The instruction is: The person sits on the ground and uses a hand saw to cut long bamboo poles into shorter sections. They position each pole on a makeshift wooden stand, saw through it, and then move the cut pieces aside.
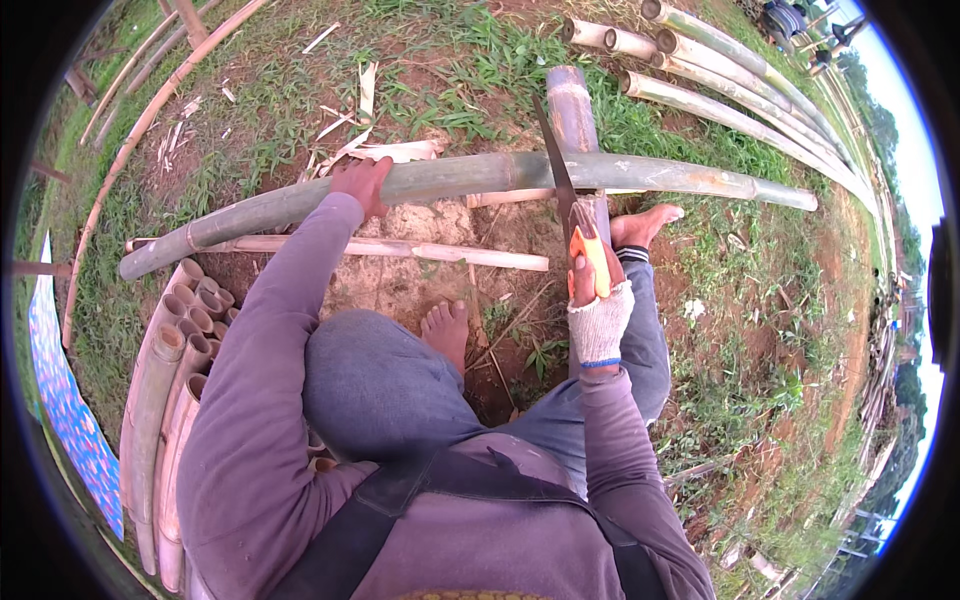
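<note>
A long green bamboo pole [455,176] lies crosswise in front of me, over a thicker upright-running bamboo log [572,105]. My left hand [364,184], bare, is closed over the pole left of its middle. In my right hand [600,305], which wears a white knitted glove with the fingers uncovered, is a handsaw [588,250] with an orange-yellow handle. Its dark blade points away from me and crosses the pole close to the log. I cannot tell whether the teeth have entered the bamboo.
Cut bamboo tubes [165,400] are stacked at my left, beside a blue patterned cloth [75,410]. Several long poles [745,120] lie at the far right. A split bamboo strip [400,250] rests on the soil nearer me, and pale shavings [395,150] lie behind the pole. My bare feet are on the ground.
</note>
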`<state>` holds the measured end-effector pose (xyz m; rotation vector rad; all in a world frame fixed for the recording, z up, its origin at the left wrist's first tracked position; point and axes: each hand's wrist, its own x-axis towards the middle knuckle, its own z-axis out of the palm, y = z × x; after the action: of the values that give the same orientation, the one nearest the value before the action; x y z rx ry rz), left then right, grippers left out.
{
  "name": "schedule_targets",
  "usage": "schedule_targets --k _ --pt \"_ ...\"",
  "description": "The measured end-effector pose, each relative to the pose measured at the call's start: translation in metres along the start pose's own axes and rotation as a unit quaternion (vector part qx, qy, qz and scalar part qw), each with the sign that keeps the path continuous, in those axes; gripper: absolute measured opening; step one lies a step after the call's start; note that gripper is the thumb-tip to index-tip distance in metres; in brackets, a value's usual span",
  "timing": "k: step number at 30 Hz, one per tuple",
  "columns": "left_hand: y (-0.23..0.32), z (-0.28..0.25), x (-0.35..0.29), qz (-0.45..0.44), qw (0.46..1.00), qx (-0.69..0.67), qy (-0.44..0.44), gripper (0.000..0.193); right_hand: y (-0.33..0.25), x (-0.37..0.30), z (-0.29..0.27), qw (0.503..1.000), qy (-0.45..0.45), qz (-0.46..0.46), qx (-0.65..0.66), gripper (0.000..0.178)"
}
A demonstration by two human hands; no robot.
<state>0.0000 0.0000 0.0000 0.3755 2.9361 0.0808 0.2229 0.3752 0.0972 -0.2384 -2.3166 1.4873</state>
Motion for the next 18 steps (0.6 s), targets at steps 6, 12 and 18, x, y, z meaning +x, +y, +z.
schedule_targets --k 6,12,18 --pt "0.002 0.006 -0.026 0.001 1.000 -0.013 0.003 0.078 -0.031 -0.135 -0.064 0.993 -0.016 0.118 0.002 0.052" --pt "0.009 0.019 -0.010 0.020 0.998 -0.020 0.047 0.080 0.021 0.016 0.015 0.999 0.018 0.011 0.035 0.034" --pt "0.003 0.013 -0.021 0.007 1.000 -0.014 0.009 0.080 0.005 -0.016 -0.007 0.999 -0.011 -0.015 -0.037 0.042"
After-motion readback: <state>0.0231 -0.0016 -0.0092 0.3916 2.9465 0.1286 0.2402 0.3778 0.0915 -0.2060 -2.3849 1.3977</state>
